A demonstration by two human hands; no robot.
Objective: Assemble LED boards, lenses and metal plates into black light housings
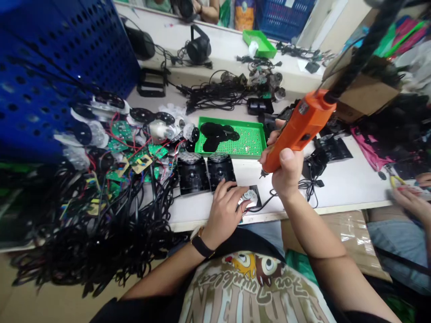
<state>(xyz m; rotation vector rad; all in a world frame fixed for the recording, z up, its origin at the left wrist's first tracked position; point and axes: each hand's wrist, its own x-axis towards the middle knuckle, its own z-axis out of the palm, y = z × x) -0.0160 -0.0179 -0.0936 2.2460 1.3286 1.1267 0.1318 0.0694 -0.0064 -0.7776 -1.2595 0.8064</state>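
Note:
My right hand (286,168) is wrapped round an orange electric screwdriver (299,128), its tip pointing down and left above the white bench. Near the bench's front edge, the fingers of my left hand (225,206) pinch a small white part (249,196), which lies over a flat black piece. Two black housings (193,176) stand side by side just beyond my left hand. Behind them is a green tray (232,154) with black discs and many small screws.
Circuit boards and wires (131,157) pile up at the left, beside a blue crate (67,54). Black cables (218,96) lie behind the tray. A cardboard box (367,96) stands at the right. Another person's hands (412,202) are at the far right.

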